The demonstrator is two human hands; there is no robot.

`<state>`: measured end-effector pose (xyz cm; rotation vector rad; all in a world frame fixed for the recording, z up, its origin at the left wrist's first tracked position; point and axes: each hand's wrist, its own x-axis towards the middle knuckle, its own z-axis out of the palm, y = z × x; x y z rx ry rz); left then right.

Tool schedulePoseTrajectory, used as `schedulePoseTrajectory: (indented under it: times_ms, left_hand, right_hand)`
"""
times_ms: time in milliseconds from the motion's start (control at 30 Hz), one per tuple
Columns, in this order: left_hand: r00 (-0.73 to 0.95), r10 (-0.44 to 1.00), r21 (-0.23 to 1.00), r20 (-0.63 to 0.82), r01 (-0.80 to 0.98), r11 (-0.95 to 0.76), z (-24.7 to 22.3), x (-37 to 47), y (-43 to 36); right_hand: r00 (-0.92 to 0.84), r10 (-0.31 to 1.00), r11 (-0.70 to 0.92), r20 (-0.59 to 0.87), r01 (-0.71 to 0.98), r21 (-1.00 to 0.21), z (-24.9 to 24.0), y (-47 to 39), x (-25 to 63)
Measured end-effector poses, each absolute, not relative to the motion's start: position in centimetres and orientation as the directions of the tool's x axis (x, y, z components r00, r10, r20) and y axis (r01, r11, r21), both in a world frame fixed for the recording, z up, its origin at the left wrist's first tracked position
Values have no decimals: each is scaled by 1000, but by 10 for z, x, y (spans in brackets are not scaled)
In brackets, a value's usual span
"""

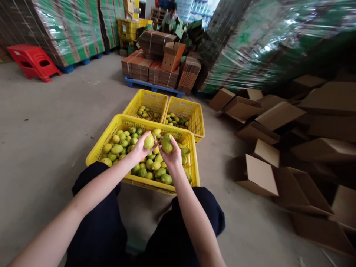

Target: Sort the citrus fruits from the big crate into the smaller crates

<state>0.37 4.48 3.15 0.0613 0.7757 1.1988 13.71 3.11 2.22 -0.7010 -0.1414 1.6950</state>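
My left hand [141,147] is closed around a yellow-green lemon [148,141]. Close beside it, my right hand [173,155] grips a greener lemon [167,143]. Both hands are above a large yellow crate [104,129] filled with lemons that range from green to yellow. Just beyond its far side stand two smaller yellow crates side by side: the left crate [132,101] holds a few yellowish lemons, and the right crate [197,111] has a mix of green and yellow ones. My arms cover part of the large crate's contents.
Open cardboard boxes [261,172] lie heaped along the right. Flattened cartons [139,68] are stacked on a blue pallet [152,87] ahead. A red stool [33,61] stands at the far left, near wrapped green pallet stacks [72,29]. In the background is a person [170,16].
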Motion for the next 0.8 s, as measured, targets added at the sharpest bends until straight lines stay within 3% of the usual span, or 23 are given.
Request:
schedulePoseTrajectory:
  times_ms: [167, 333, 500, 667, 800]
  left_hand:
    - [63, 820, 447, -569, -813, 373, 24, -2, 46]
    - [93, 804, 436, -587, -801, 411, 21, -2, 46]
    - [129, 809, 449, -574, -776, 443, 28, -1, 44]
    - [86, 859, 488, -505, -792, 366, 36, -4, 42]
    - [109, 863, 435, -494, -828, 354, 41, -6, 39]
  right_hand:
    - [-18, 935, -201, -354, -849, -488, 29, 29, 144]
    - [-193, 916, -373, -351, -732, -571, 32, 28, 151]
    - [-268, 885, -450, -381, -702, -552, 34, 23, 148]
    - [-183, 896, -389, -404, -763, -517, 35, 17, 147]
    - [-174, 920, -341, -351, -796, -500, 36, 17, 149]
